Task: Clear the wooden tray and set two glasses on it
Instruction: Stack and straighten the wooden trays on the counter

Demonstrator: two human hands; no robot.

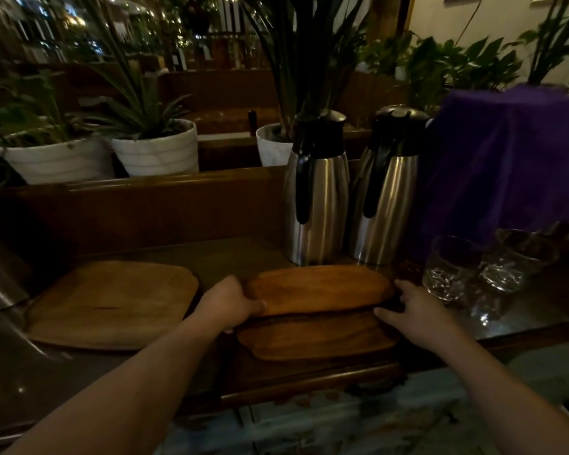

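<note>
A dim view down at a dark wooden bench backed by potted plants. Two bare forearms reach forward to a stack of oval wooden plates in the middle. The upper oval plate lies tilted on a lower oval plate, and both seem to rest on a larger dark wooden tray with a raised front rim.

The left hand holds the upper plate's left end, thumb on top, fingers tucked underneath. The right hand is at the plate's right end, its fingers spread apart; whether they touch the edge cannot be told in the gloom.

To the left a paler square wooden board lies flat on the bench. Behind the stack stand two steel jugs with black handles. To the right, near the tray, two clear glasses stand just beside each other, in front of a purple cloth.

The plates look stiff, light and smooth; holding both ends, as here, should lift one level. The glasses are fragile and probably slippery, best held around the sides, one at a time.
</note>
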